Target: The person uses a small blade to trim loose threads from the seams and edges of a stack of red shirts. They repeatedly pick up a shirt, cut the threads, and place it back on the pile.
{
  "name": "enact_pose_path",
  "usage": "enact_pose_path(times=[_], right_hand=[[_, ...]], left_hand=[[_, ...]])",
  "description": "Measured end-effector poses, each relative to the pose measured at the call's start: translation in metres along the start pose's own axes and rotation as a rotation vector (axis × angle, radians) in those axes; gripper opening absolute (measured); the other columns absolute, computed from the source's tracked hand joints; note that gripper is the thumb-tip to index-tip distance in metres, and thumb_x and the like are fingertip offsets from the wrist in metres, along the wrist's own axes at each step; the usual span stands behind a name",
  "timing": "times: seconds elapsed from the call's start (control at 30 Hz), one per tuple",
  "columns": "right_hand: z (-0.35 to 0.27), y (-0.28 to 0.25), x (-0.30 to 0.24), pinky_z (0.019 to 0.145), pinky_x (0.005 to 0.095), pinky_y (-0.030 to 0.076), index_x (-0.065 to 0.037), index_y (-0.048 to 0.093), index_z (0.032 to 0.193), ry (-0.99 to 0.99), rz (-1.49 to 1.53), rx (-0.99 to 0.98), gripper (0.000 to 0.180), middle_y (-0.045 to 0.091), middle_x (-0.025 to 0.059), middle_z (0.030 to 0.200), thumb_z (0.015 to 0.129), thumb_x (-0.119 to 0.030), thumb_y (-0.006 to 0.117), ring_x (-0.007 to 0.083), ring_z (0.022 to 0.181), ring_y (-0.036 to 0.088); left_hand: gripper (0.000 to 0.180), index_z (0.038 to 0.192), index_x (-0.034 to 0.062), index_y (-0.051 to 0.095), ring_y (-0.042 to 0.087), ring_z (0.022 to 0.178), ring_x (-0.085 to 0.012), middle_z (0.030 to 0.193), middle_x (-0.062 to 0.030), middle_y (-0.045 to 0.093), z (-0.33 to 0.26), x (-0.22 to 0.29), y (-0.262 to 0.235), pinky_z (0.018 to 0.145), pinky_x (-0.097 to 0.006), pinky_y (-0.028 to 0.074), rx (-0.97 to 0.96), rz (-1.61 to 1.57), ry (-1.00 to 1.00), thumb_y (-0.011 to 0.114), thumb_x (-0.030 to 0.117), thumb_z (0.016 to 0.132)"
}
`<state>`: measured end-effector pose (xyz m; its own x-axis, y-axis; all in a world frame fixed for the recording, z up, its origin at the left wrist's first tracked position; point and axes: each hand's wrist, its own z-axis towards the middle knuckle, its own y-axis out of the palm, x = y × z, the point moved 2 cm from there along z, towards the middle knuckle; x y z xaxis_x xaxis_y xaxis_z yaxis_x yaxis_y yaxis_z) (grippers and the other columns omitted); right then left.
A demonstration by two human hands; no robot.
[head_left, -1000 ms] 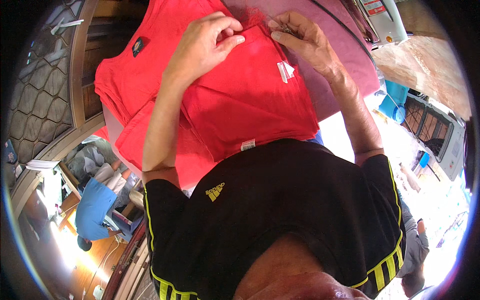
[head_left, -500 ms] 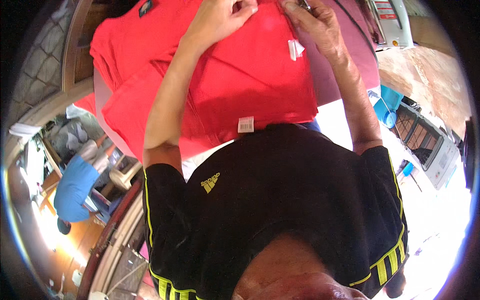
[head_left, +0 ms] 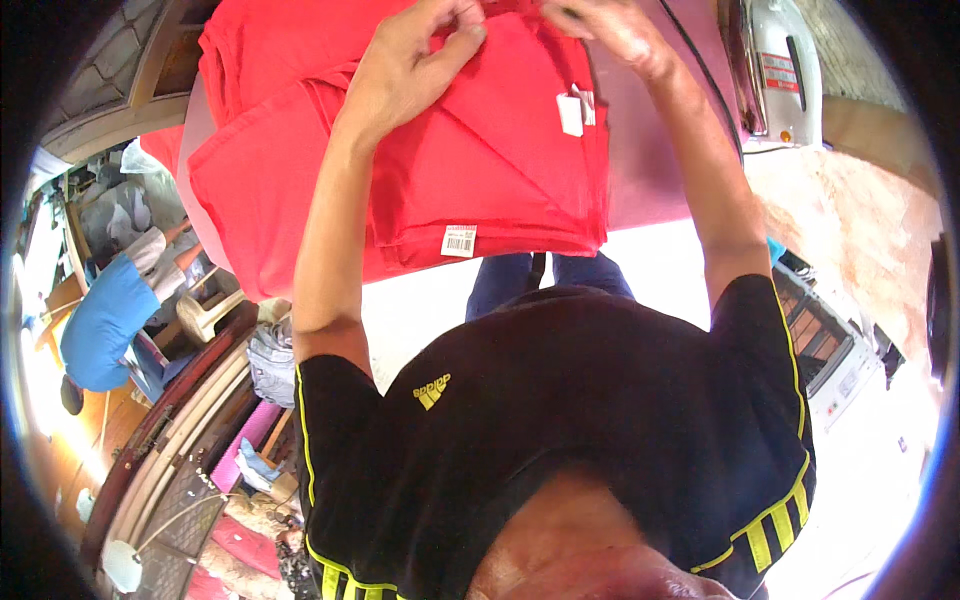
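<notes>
At the top centre of the frame, the left hand (head_left: 415, 65) pinches a fold of a red shirt (head_left: 470, 160) between thumb and fingers, its forearm running down toward the lower left. Just to its right, at the top edge, the right hand (head_left: 610, 30) also rests on the shirt with fingers curled onto the cloth; whether it actually grips the fabric cannot be told, since the frame cuts it off. The shirt lies folded across the upper middle of the frame, on a pink board (head_left: 650, 150) that shows to its right. A small white tag (head_left: 572, 112) sits on the shirt below the right hand, and a white barcode label (head_left: 459, 240) is stuck near the shirt's lower edge. More red cloth (head_left: 260, 190) spreads beneath it toward the upper left. In the upper right, a white iron (head_left: 775, 70) stands beyond the board. The person's black shirt (head_left: 560, 420) with yellow stripes fills the lower centre. At the left edge, another person in a blue top (head_left: 105, 320) sits well apart from the hands.
</notes>
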<state>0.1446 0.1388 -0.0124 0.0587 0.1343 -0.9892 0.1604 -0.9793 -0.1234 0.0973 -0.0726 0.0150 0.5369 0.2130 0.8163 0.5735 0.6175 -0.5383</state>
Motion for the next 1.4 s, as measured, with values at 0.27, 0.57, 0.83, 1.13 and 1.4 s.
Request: enact_pose_path(times=[0.27, 0.57, 0.83, 1.13, 1.4], right_hand=[[0.036, 0.006, 0.008, 0.091, 0.0293, 0.047, 0.001, 0.06, 0.121, -0.14, -0.375, -0.369, 0.03, 0.066, 0.0071, 0.113, 0.103, -0.022, 0.052, 0.0155, 0.105, 0.06], [0.017, 0.025, 0.022, 0.072, 0.0255, 0.049, 0.0, 0.057, 0.121, -0.165, -0.326, -0.057, 0.034, 0.066, 0.0039, 0.103, 0.088, 0.004, 0.064, 0.0109, 0.085, 0.06], [-0.006, 0.039, 0.047, 0.081, 0.0361, 0.056, -0.005, 0.059, 0.119, -0.502, -0.613, 0.051, 0.033, 0.072, 0.0114, 0.1, 0.086, 0.0, 0.061, 0.0262, 0.092, 0.072], [-0.019, 0.043, 0.026, 0.086, 0.0338, 0.051, -0.003, 0.056, 0.119, -0.227, -0.499, -0.112, 0.025, 0.069, 0.0125, 0.108, 0.096, -0.01, 0.062, 0.0213, 0.102, 0.068], [-0.011, 0.06, 0.01, 0.072, 0.0376, 0.051, -0.003, 0.056, 0.113, -0.263, -0.768, -0.065, 0.021, 0.067, 0.0132, 0.099, 0.094, -0.009, 0.062, 0.0272, 0.085, 0.067]], left_hand=[[0.009, 0.098, 0.0023, 0.062, 0.056, 0.074, -0.0095, 0.083, -0.0011, 0.062, -0.079, -0.042, -0.007, 0.069, -0.025, 0.046, 0.282, -0.192, -0.309, 0.069, 0.004, 0.091], [0.02, 0.095, 0.0029, 0.066, 0.063, 0.066, -0.0246, 0.086, -0.0096, 0.061, -0.071, -0.011, 0.023, 0.061, -0.035, 0.053, 0.526, 0.393, -0.016, 0.078, 0.005, 0.079], [0.022, 0.094, 0.0025, 0.072, 0.064, 0.064, -0.022, 0.08, -0.0107, 0.064, -0.058, -0.031, 0.062, 0.059, -0.035, 0.052, 0.572, 0.413, -0.233, 0.08, 0.018, 0.081], [0.013, 0.099, 0.0019, 0.067, 0.058, 0.074, -0.008, 0.081, -0.0009, 0.065, -0.061, -0.046, 0.045, 0.067, -0.025, 0.047, 0.452, -0.004, -0.441, 0.064, 0.014, 0.096], [0.013, 0.104, 0.0011, 0.063, 0.06, 0.076, -0.0082, 0.087, -0.0011, 0.065, -0.066, -0.052, 0.045, 0.07, -0.023, 0.049, 0.422, -0.205, -0.376, 0.059, 0.013, 0.1]])
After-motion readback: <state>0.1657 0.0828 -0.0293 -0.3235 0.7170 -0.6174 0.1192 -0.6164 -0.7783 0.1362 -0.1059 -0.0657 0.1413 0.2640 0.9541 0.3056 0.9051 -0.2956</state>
